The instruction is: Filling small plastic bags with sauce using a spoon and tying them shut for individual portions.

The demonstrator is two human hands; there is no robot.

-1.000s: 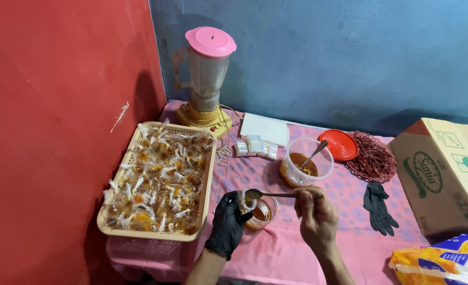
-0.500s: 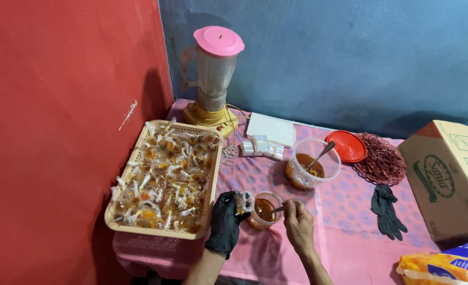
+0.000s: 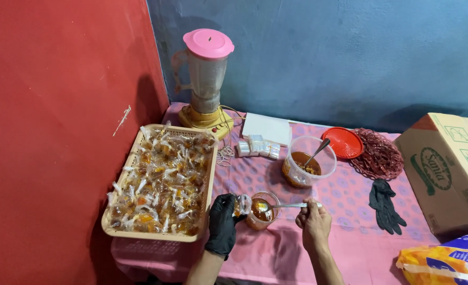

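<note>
A small plastic bag [image 3: 243, 205] is pinched at its mouth by the gloved left hand [image 3: 223, 224], above a small cup [image 3: 263, 211] on the tabletop [image 3: 350, 211]. A spoon [image 3: 284, 206] is clamped in the right hand's [image 3: 314, 224] fingers, its handle lying level, its bowl pointed left toward the bag.

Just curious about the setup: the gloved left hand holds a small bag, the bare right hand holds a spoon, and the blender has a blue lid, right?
Not quite. The head view shows the blender has a pink lid, not blue. The rest holds: gloved left hand at a small bag, bare right hand holding the spoon.
</note>
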